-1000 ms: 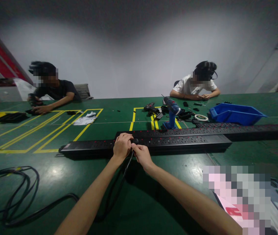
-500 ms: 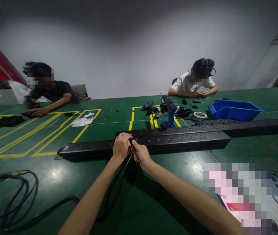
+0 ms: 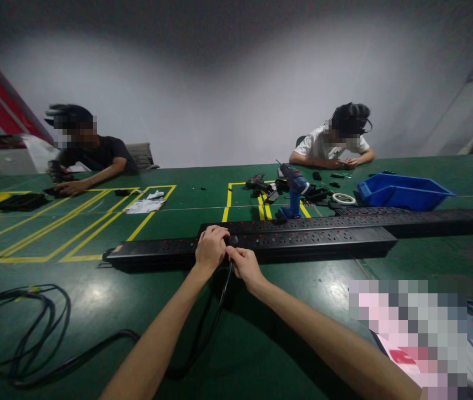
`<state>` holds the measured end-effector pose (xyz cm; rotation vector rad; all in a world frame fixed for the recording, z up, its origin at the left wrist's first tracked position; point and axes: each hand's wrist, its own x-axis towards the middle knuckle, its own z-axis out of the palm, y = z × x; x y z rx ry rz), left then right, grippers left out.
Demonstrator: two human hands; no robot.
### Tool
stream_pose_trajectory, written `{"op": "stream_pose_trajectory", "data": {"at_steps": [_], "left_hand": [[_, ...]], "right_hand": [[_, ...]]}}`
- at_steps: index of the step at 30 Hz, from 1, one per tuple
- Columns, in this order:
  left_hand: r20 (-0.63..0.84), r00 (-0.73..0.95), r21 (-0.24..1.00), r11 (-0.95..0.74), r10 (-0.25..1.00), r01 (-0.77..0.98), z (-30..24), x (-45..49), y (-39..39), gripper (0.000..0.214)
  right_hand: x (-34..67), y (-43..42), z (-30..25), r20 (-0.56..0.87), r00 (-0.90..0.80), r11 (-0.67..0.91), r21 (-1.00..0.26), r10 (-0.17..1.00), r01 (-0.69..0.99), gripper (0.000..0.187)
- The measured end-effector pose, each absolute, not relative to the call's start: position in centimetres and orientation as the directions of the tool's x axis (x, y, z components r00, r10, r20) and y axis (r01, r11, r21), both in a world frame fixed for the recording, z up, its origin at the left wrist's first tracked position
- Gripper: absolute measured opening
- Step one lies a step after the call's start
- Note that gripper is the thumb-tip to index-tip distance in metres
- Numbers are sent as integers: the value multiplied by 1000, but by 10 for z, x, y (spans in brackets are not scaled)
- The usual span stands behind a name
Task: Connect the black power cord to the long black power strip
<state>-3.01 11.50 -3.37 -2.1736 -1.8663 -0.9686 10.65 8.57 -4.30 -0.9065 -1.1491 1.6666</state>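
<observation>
A long black power strip (image 3: 311, 241) with red switches lies across the green table in front of me. My left hand (image 3: 210, 248) rests closed on top of the strip, fingers curled over a black plug (image 3: 232, 240) seated in it. My right hand (image 3: 245, 265) pinches the black cable (image 3: 215, 316) just below that plug. The cable runs down toward me and off to a loose coil (image 3: 24, 328) at the left.
A second long power strip (image 3: 386, 218) lies behind the first. Beyond it stand a blue cordless drill (image 3: 293, 191), a roll of tape (image 3: 342, 198), small black parts and a blue bin (image 3: 403, 192). Two other people sit at the far side. Yellow tape lines (image 3: 95, 222) mark the table.
Both hands stay at the same plug on the strip, with only small shifts of the fingers. The view has moved slightly.
</observation>
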Motion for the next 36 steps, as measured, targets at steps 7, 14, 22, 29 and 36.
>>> {"op": "stream_pose_trajectory", "data": {"at_steps": [7, 14, 22, 29, 36], "left_hand": [[539, 38, 313, -242, 841, 918, -36, -30, 117, 29], [538, 50, 317, -257, 842, 913, -34, -31, 116, 28], [531, 59, 316, -262, 845, 912, -34, -32, 116, 30], [538, 49, 319, -258, 841, 912, -35, -30, 116, 28], [527, 54, 316, -254, 848, 914, -32, -30, 114, 30]], "right_hand": [[107, 89, -35, -123, -335, -219, -939, 934, -265, 47], [106, 88, -37, -116, -332, -210, -942, 936, -263, 46], [107, 87, -44, -78, -325, -156, -963, 942, -221, 47], [105, 90, -37, -105, -334, -205, -938, 937, -280, 47], [108, 87, -43, -65, -345, -153, -960, 937, -235, 46]]}}
